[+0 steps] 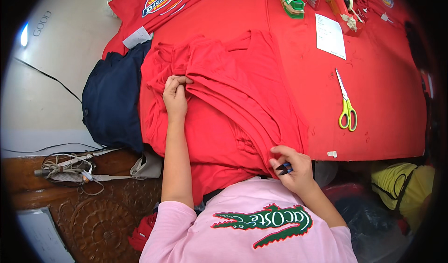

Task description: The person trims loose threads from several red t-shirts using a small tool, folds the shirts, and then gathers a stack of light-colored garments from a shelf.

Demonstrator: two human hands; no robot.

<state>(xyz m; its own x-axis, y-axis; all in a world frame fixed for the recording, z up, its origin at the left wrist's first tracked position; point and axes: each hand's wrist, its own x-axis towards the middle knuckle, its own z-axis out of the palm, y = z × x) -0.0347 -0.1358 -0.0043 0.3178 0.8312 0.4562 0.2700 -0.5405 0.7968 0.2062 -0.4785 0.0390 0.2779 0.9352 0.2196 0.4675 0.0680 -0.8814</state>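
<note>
A red garment (219, 123) lies bunched in folds before me, apparently a shirt with a neck opening at its far side. My left hand (176, 95) is closed on a folded edge of it, thumb and fingers pinching the cloth. At the garment's near right edge my right hand (295, 169) is closed round small thread snips (283, 169) with dark pointed blades and some blue. The fingertips of that hand rest against the cloth edge; whether they also pinch it is hard to tell.
Yellow-green scissors (346, 109) and a paper slip (330, 37) lie right on the red-covered table (308, 76). Behind stand a green tape dispenser (291, 1) and a red one (345, 9). Dark navy clothing (114, 97) is at left, bundled cables (70, 167) below it.
</note>
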